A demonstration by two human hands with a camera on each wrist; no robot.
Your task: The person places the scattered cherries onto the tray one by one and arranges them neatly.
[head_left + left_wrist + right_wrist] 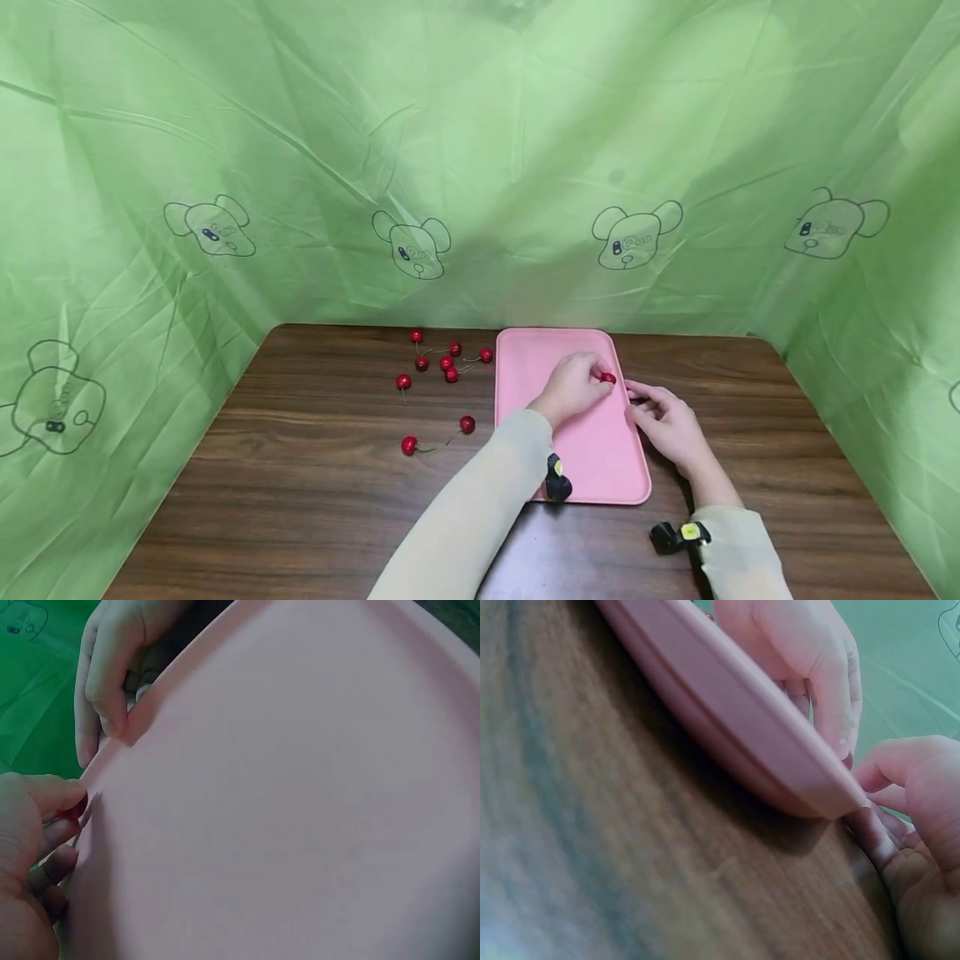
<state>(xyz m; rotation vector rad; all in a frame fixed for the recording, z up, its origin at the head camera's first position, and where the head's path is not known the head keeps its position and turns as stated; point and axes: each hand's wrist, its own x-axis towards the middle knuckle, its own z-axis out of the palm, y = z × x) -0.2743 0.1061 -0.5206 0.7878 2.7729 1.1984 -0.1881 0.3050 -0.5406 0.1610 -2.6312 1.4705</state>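
Over the right side of a pink tray (600, 467), my left hand (576, 385) pinches a red cherry (608, 378) between thumb and fingertips. The left wrist view shows this cherry (81, 805) mostly hidden by the fingers, close to the tray's rim, its thin stem pointing down. My right hand (671, 425) grips the tray's right rim. Seen from the right wrist, some fingers of the right hand (922, 825) reach under the rim while another lies at its top. Both hands' fingertips are close together there.
Left of the tray, several red cherries with stems lie scattered on the dark wooden table (300, 500), one cherry (486, 355) close by the tray's left edge and another cherry (408, 446) nearer the front. Green cloth (517, 167) with printed bear heads encloses the table's back and sides.
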